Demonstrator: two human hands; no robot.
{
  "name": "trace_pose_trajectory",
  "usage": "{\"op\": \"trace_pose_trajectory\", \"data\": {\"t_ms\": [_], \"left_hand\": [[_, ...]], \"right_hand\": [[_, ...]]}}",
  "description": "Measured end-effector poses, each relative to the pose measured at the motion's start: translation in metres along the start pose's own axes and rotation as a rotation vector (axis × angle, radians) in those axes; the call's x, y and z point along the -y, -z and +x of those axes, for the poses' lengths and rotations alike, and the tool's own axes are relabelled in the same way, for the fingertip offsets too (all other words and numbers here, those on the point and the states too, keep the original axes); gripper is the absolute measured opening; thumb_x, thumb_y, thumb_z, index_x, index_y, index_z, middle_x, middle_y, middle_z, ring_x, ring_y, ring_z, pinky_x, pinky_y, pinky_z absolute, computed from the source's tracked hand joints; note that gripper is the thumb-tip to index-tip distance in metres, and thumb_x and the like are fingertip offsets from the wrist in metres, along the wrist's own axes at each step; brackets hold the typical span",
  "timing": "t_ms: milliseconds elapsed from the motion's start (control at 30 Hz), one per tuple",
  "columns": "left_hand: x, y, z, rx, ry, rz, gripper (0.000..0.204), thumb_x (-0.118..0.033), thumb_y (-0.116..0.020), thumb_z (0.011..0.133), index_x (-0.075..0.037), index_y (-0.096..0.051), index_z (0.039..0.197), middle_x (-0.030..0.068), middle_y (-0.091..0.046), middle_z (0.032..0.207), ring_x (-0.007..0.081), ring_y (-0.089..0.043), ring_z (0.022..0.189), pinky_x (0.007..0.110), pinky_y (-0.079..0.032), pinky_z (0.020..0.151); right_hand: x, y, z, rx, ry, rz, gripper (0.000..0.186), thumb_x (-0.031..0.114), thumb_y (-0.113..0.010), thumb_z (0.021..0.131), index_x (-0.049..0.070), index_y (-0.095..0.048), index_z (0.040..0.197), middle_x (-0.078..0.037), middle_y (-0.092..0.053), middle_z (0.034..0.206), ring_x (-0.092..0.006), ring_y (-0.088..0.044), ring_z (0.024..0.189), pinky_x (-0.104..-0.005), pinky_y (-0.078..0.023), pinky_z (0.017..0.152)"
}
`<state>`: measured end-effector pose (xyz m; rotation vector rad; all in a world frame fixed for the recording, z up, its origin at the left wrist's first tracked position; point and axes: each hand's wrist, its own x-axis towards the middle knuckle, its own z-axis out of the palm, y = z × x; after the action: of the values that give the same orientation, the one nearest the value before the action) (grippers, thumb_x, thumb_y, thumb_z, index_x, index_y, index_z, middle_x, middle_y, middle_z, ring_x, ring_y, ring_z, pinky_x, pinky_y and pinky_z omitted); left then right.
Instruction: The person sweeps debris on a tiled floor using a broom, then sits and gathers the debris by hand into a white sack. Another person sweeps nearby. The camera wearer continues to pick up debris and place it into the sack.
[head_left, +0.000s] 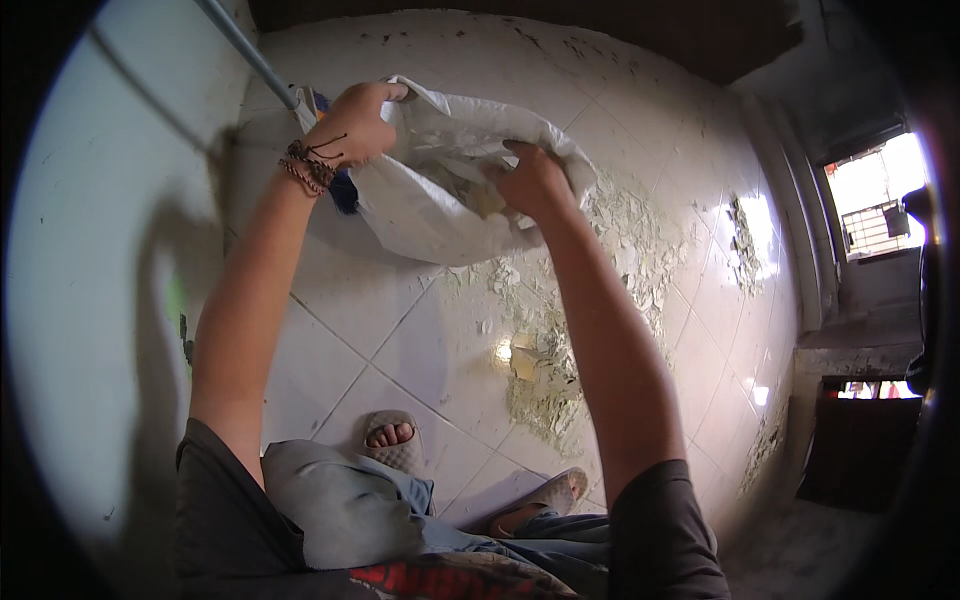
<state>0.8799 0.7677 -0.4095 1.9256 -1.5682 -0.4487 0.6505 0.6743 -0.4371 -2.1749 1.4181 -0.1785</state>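
Observation:
A crumpled white sack (440, 225) is held open above the tiled floor, with some pale material inside, too small to make out. My left hand (360, 125), a braided bracelet at its wrist, grips the sack's upper left rim. My right hand (535, 180) is closed on the sack at its right side, fingertips partly hidden in its folds. A dark blue item (342, 190) shows behind the sack's left side, beside the lower end of a pale pole (250, 55).
Pale flakes (545, 390) lie scattered over the tiled floor (410, 330) below the sack and to its right. My sandalled feet (390, 440) are at the bottom. A pale wall (100, 300) rises at the left. Bright openings (880, 190) and a ledge are at the right.

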Motion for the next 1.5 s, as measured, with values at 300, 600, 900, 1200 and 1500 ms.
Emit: {"op": "trace_pose_trajectory", "data": {"t_ms": [300,600,900,1200,1500], "left_hand": [[0.001,0.019,0.038,0.03,0.016,0.1,0.056,0.006,-0.045,0.076,-0.004,-0.064,0.127,0.0205,-0.065,0.122,0.031,-0.061,0.116,0.034,-0.045,0.101],[-0.024,0.0,0.001,-0.301,-0.246,0.257,0.037,0.0,-0.056,0.076,0.001,-0.066,0.112,0.02,-0.064,0.122,0.0375,-0.063,0.107,0.037,-0.047,0.1],[-0.063,-0.016,-0.052,0.111,-0.615,0.367,0.019,-0.006,-0.065,0.079,-0.001,-0.066,0.097,0.0159,-0.066,0.1,0.0356,-0.059,0.098,0.043,-0.044,0.089],[-0.1,-0.076,-0.112,-0.279,-0.936,0.112,0.027,-0.013,-0.072,0.069,-0.009,-0.064,0.095,0.0119,-0.06,0.093,0.0331,-0.058,0.089,0.046,-0.043,0.085],[-0.047,-0.249,-0.177,0.952,-0.36,0.521,0.114,-0.052,-0.08,0.07,0.001,-0.018,0.15,0.0336,-0.026,0.148,0.0473,-0.025,0.141,0.056,-0.024,0.114]], "right_hand": [[-0.001,0.044,0.013,0.164,0.262,-0.593,0.042,0.029,-0.061,0.085,0.011,-0.067,0.122,-0.02,-0.068,0.115,-0.036,-0.068,0.099,-0.0396,-0.053,0.091],[0.005,0.046,-0.036,0.351,0.222,-0.251,0.06,0.064,-0.057,0.089,0.015,-0.069,0.122,-0.014,-0.067,0.122,-0.0316,-0.059,0.121,-0.0453,-0.045,0.104],[-0.03,0.075,-0.057,0.053,0.502,-0.388,0.034,0.027,-0.079,0.078,0.015,-0.072,0.109,-0.009,-0.071,0.102,-0.0262,-0.065,0.105,-0.0432,-0.05,0.094],[-0.198,-0.056,-0.221,-0.812,-0.289,0.116,0.078,0.036,-0.078,0.081,-0.002,-0.043,0.14,-0.034,-0.037,0.142,-0.0463,-0.034,0.135,-0.0536,-0.032,0.109],[-0.251,-0.225,-0.327,-0.464,-0.699,-0.064,0.138,0.076,-0.071,0.063,-0.002,-0.003,0.155,-0.038,-0.008,0.155,-0.0503,-0.003,0.146,-0.0608,-0.001,0.117]]}}
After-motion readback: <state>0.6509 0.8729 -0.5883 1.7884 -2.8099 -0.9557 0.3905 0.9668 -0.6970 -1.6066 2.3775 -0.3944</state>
